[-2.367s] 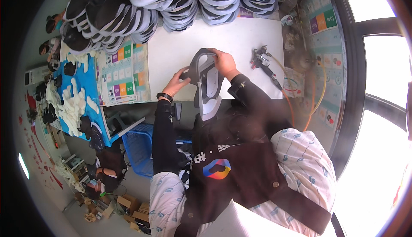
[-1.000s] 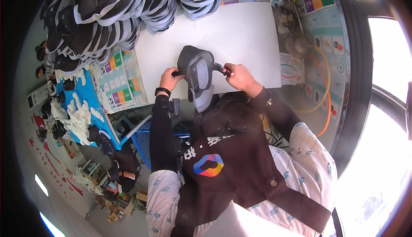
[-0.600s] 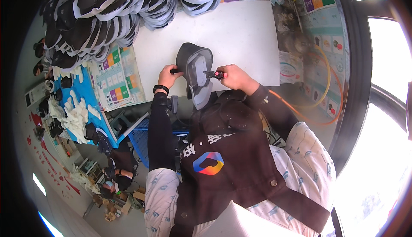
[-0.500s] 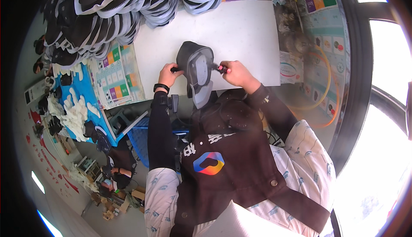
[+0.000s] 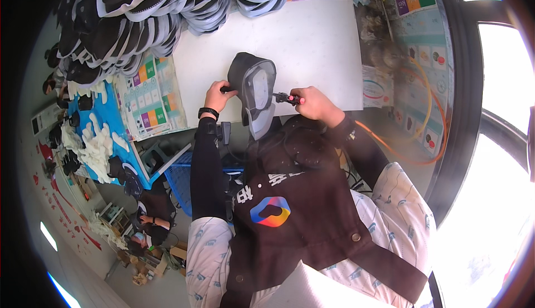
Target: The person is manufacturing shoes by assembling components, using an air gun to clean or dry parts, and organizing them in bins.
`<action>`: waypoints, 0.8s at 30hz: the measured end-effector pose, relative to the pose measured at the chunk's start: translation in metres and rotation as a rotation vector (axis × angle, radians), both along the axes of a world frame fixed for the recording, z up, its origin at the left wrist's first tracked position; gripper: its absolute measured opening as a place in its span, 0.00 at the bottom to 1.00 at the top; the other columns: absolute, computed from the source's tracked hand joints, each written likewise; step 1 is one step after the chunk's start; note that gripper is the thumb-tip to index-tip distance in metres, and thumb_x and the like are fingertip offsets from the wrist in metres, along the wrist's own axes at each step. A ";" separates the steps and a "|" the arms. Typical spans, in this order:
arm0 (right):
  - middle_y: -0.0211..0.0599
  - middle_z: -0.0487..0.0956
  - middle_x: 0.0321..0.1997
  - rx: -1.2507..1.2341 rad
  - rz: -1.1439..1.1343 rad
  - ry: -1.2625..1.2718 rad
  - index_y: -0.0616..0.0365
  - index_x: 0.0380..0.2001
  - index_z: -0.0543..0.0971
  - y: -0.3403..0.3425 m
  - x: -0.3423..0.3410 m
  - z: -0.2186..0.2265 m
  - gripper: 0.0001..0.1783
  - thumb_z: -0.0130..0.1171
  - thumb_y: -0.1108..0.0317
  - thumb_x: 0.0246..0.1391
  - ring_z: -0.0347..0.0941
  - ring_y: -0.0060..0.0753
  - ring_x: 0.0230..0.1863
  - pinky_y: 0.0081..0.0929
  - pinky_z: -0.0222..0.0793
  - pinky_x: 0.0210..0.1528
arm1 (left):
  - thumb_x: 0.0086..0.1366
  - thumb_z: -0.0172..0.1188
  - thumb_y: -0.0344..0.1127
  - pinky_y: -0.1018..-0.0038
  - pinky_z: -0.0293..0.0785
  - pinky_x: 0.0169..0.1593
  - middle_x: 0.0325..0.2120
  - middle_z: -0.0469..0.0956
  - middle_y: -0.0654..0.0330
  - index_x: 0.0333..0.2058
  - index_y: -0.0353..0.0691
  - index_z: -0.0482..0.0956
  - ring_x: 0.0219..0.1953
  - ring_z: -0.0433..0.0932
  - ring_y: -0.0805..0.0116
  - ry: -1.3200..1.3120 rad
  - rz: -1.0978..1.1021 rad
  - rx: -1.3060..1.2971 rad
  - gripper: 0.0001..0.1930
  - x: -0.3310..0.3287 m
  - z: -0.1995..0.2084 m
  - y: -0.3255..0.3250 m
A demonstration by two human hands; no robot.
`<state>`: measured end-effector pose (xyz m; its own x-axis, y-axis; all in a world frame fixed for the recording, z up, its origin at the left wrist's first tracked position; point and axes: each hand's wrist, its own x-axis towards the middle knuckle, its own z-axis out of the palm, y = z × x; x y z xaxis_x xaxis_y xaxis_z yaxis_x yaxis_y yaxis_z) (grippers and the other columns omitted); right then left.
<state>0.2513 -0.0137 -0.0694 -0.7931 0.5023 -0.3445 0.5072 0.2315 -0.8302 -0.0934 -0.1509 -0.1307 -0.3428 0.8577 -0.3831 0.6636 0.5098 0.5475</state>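
I hold a dark shoe (image 5: 253, 93) sole-up over the front edge of a white table (image 5: 312, 40); its grey sole faces me. My left hand (image 5: 216, 94) grips the shoe's left side near the toe end. My right hand (image 5: 311, 103) is shut on a small tool with a red handle (image 5: 288, 99), whose tip touches the shoe's right edge. A black band sits on my left wrist.
Stacks of dark shoes with white soles (image 5: 145, 12) crowd the table's far left and back. A colourful chart sheet (image 5: 150, 96) lies at the left. A blue bench with white pieces (image 5: 97, 135) stands further left. An orange hose (image 5: 423, 118) loops at the right. Another person (image 5: 150, 224) is below.
Earlier the shoe was held with its sole turned aside and no tool at it; now it is upright before me, with the red-handled tool against its right edge.
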 end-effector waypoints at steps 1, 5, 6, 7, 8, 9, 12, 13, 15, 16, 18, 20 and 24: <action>0.57 0.80 0.28 0.028 -0.023 -0.006 0.59 0.37 0.82 -0.002 0.001 0.001 0.15 0.50 0.72 0.47 0.77 0.65 0.34 0.54 0.73 0.41 | 0.54 0.76 0.42 0.67 0.77 0.44 0.40 0.80 0.52 0.43 0.36 0.81 0.36 0.80 0.59 -0.003 -0.008 -0.014 0.22 -0.001 -0.001 -0.001; 0.58 0.80 0.29 0.042 -0.278 -0.080 0.59 0.38 0.82 0.004 0.005 0.012 0.15 0.51 0.71 0.48 0.77 0.66 0.35 0.54 0.73 0.42 | 0.52 0.77 0.41 0.66 0.78 0.44 0.39 0.80 0.55 0.41 0.37 0.82 0.37 0.80 0.61 0.004 0.012 -0.008 0.21 0.002 -0.001 0.005; 0.58 0.80 0.29 0.041 -0.279 -0.081 0.59 0.38 0.82 0.003 0.006 0.012 0.15 0.51 0.71 0.48 0.77 0.66 0.35 0.54 0.73 0.42 | 0.52 0.77 0.41 0.66 0.78 0.44 0.39 0.80 0.55 0.41 0.37 0.82 0.37 0.80 0.61 0.003 0.011 -0.009 0.21 0.001 -0.002 0.004; 0.58 0.80 0.29 0.013 -0.223 -0.079 0.59 0.38 0.82 0.000 0.007 0.012 0.15 0.51 0.70 0.48 0.77 0.66 0.35 0.54 0.73 0.42 | 0.53 0.77 0.42 0.66 0.78 0.43 0.39 0.80 0.55 0.41 0.37 0.82 0.37 0.80 0.61 0.014 0.005 -0.017 0.21 -0.001 -0.002 0.003; 0.58 0.80 0.30 -0.016 -0.165 -0.077 0.59 0.38 0.82 -0.002 0.007 0.011 0.15 0.52 0.70 0.48 0.77 0.66 0.35 0.53 0.73 0.42 | 0.53 0.77 0.42 0.66 0.78 0.43 0.39 0.80 0.55 0.41 0.37 0.82 0.37 0.80 0.61 0.026 0.000 -0.025 0.21 -0.002 -0.003 0.002; 0.58 0.80 0.30 -0.031 -0.089 -0.058 0.59 0.37 0.83 -0.005 0.007 0.008 0.14 0.52 0.69 0.48 0.77 0.66 0.36 0.52 0.73 0.43 | 0.53 0.77 0.42 0.66 0.78 0.43 0.39 0.80 0.55 0.41 0.37 0.82 0.37 0.80 0.61 0.025 0.000 -0.027 0.21 -0.002 -0.004 0.001; 0.57 0.81 0.31 -0.055 -0.032 -0.030 0.59 0.37 0.83 -0.010 0.006 0.006 0.14 0.52 0.69 0.48 0.77 0.66 0.36 0.52 0.73 0.43 | 0.54 0.76 0.42 0.68 0.77 0.44 0.40 0.80 0.53 0.43 0.36 0.81 0.37 0.80 0.61 0.005 -0.002 -0.013 0.22 -0.002 -0.004 -0.001; 0.57 0.81 0.31 -0.057 -0.030 -0.030 0.59 0.37 0.83 -0.009 0.005 0.007 0.14 0.52 0.69 0.48 0.77 0.66 0.36 0.52 0.73 0.43 | 0.54 0.76 0.42 0.68 0.77 0.44 0.40 0.80 0.53 0.43 0.36 0.81 0.37 0.80 0.61 -0.002 0.001 -0.014 0.23 -0.001 -0.003 0.001; 0.57 0.81 0.32 -0.048 -0.185 -0.053 0.59 0.37 0.83 -0.007 0.002 0.012 0.14 0.52 0.69 0.49 0.77 0.66 0.36 0.52 0.73 0.43 | 0.55 0.76 0.42 0.68 0.77 0.44 0.41 0.80 0.54 0.44 0.36 0.81 0.37 0.80 0.62 -0.009 0.005 -0.015 0.23 0.000 -0.002 0.001; 0.57 0.81 0.32 -0.047 -0.184 -0.054 0.59 0.37 0.83 -0.007 0.001 0.012 0.14 0.52 0.69 0.49 0.77 0.66 0.36 0.52 0.73 0.43 | 0.55 0.76 0.42 0.68 0.77 0.44 0.41 0.80 0.54 0.44 0.36 0.80 0.37 0.80 0.62 -0.002 0.006 -0.020 0.23 0.000 -0.002 0.000; 0.57 0.80 0.32 -0.088 -0.119 -0.022 0.59 0.37 0.83 -0.009 0.000 0.012 0.14 0.53 0.69 0.48 0.76 0.66 0.37 0.52 0.73 0.42 | 0.55 0.76 0.42 0.68 0.77 0.44 0.41 0.80 0.54 0.44 0.35 0.80 0.37 0.80 0.62 0.006 0.007 -0.023 0.23 0.001 -0.001 -0.001; 0.57 0.80 0.32 -0.091 -0.044 -0.006 0.59 0.37 0.82 -0.013 0.003 0.002 0.14 0.53 0.69 0.48 0.76 0.67 0.37 0.51 0.73 0.42 | 0.55 0.76 0.42 0.68 0.77 0.44 0.41 0.80 0.53 0.43 0.35 0.80 0.37 0.80 0.62 0.020 0.001 -0.020 0.22 0.001 -0.002 -0.001; 0.58 0.80 0.32 -0.089 0.040 -0.030 0.60 0.37 0.82 -0.011 0.004 0.001 0.14 0.53 0.68 0.49 0.76 0.67 0.38 0.51 0.73 0.43 | 0.54 0.76 0.42 0.68 0.77 0.44 0.41 0.80 0.54 0.43 0.35 0.80 0.36 0.80 0.62 0.011 0.000 0.005 0.22 0.001 -0.004 -0.004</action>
